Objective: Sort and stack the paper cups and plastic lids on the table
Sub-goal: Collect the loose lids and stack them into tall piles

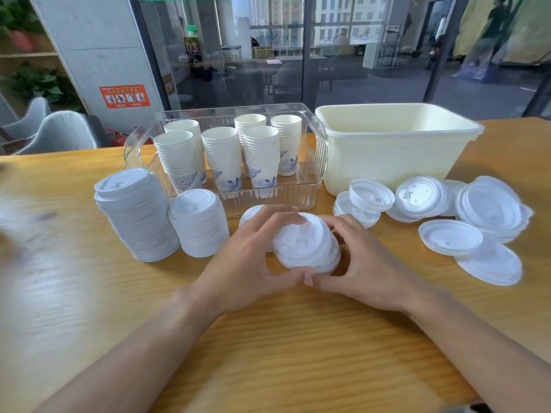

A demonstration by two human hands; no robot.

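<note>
Lid stack between 2 hands

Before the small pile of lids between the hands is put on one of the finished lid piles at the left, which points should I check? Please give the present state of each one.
1. Both hands hold the small lid pile: ok. The left hand and the right hand curl round it from both sides.
2. Lids in this pile lie level and nested: cannot tell, the picture is blurred there.
3. The tall lid stack stands steady: not ok, it leans.
4. The shorter lid stack beside it has a free top: ok.
5. Lid size matches the target stack: cannot tell.
6. Loose lids at the right are all sorted: not ok, they lie scattered.
</note>
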